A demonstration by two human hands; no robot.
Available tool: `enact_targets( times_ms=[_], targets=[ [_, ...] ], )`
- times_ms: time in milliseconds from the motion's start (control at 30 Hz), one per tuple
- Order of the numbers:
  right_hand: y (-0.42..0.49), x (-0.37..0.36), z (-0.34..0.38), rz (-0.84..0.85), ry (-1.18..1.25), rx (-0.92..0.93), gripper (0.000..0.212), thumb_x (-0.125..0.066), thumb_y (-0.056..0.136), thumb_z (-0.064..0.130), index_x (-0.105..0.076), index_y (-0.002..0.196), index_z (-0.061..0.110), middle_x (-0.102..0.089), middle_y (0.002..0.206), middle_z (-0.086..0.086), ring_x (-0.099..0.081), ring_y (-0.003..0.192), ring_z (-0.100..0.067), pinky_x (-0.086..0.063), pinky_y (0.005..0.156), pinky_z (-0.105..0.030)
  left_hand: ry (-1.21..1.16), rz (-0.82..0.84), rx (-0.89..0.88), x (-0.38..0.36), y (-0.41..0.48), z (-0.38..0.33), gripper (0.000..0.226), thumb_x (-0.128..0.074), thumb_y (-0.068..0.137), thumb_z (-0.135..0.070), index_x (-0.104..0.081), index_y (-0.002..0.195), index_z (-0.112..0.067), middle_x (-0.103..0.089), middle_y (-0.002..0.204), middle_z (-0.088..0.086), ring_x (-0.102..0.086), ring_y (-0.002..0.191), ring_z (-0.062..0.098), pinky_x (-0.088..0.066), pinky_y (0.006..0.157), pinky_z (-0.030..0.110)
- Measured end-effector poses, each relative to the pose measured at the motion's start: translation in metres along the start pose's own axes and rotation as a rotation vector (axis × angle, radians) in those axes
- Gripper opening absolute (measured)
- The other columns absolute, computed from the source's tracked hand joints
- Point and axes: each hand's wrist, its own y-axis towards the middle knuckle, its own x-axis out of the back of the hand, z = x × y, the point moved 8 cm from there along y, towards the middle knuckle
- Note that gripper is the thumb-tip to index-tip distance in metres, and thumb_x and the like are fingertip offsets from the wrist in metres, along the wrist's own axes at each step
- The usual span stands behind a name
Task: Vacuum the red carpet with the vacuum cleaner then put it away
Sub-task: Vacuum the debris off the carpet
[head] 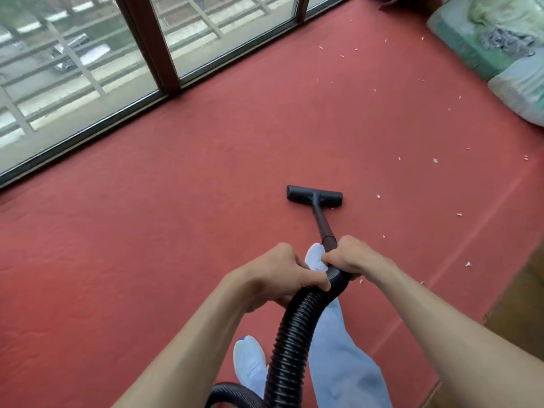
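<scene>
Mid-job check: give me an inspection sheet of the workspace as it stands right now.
Surface: red carpet, pale scraps scattered over its right side.
Job's things: nozzle flat on the carpet; wand leads back to the hose.
Clutter: wrapped bundles at far right.
Grippers: left hand grips the hose; right hand grips the wand at its hose end.
Cables: nothing seen.
Surroundings: window along the carpet's far edge; wooden floor at right.

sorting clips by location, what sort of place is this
Probably an upstairs room in a home, maybe an enclosed balcony: the red carpet runs up to floor-level windows looking down on a parked car, and cloth bundles lie at its far edge.
</scene>
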Motion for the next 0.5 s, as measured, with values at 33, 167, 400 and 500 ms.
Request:
enact_targets(
  times_ms=[33,167,400,500],
  targets=[
    [-0.009,-0.003,-0.008,0.005,-0.001,-0.017,0.016,-0.057,0.086,0.022,-0.050,0.076,0.011,-0.058,0.076,-0.007,-0.055,0.059,-0.022,-0.043,0.051,-0.026,0.006,0.006,0.004,-0.009,-0.006,0.002,0.031,-0.071,0.081,-0.016,-0.072,0.094,0.011,-0.066,0.063,0.005,-0.062,0.054,0.016,-0.052,0.054,0.022],
    [-0.033,-0.011,-0.042,-0.001,0.057,-0.071,0.018,-0.062,0.080,0.023,-0.058,0.086,0.006,-0.059,0.073,-0.008,-0.056,0.058,-0.023,-0.045,0.050,-0.025,0.018,0.028,-0.008,-0.046,-0.025,0.004,0.030,-0.072,0.082,-0.017,-0.073,0.097,0.009,-0.067,0.069,0.007,-0.061,0.055,0.015,-0.051,0.053,0.021],
    [-0.037,-0.017,-0.080,-0.124,0.166,-0.064,0.031,-0.063,0.079,0.026,-0.068,0.100,0.004,-0.066,0.088,-0.012,-0.059,0.073,-0.029,-0.040,0.052,-0.026,0.272,-0.125,-0.073,-0.091,-0.021,0.015,0.051,-0.082,0.067,-0.042,-0.069,0.104,-0.009,-0.072,0.087,0.004,-0.069,0.077,0.020,-0.059,0.073,0.037],
    [-0.025,-0.016,-0.087,-0.210,0.214,-0.029,0.031,-0.063,0.081,0.025,-0.068,0.108,0.010,-0.069,0.103,-0.013,-0.059,0.089,-0.030,-0.043,0.066,-0.029,0.247,-0.207,-0.127,-0.102,-0.012,0.020,0.056,-0.077,0.072,-0.032,-0.059,0.124,-0.026,-0.072,0.098,0.001,-0.071,0.084,0.018,-0.061,0.076,0.038]
  ],
)
